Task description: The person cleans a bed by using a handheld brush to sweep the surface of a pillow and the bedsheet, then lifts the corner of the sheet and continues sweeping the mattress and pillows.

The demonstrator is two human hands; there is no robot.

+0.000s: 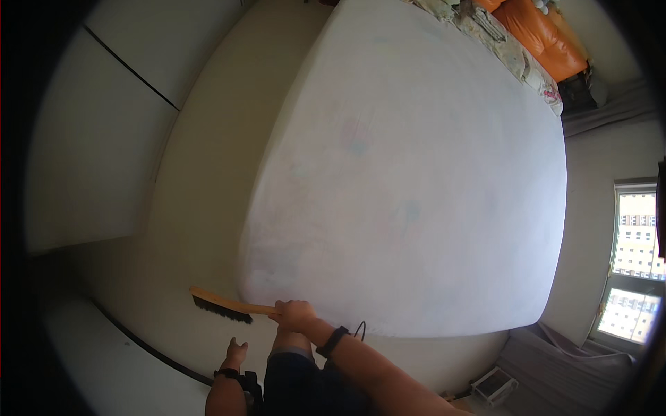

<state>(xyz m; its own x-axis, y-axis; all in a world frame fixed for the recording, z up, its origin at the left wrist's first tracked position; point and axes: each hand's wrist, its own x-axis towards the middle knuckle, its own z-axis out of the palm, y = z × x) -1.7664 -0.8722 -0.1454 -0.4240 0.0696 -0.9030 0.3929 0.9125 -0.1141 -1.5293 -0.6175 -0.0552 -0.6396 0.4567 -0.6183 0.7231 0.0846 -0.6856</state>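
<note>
My right hand (295, 315) grips the handle of a wooden bed brush (221, 302) with dark bristles. The brush points to the left, bristles down, beyond the near left corner of a bed mattress (406, 156) under a white sheet. My right fist is by the mattress's near edge; whether it touches the sheet I cannot tell. Lower left, my left hand (237, 350) is held out over the floor with thumb and fingers apart and holds nothing. Faint coloured patches mark the sheet.
Folded patterned bedding (512, 52) lies along the far end of the bed, before an orange padded headrest (543, 44). White cabinet doors (99, 135) flank the pale floor (208, 182) at left. A window (632, 249) and a grey curtain (567, 359) are at right, near a white-framed object (494, 386).
</note>
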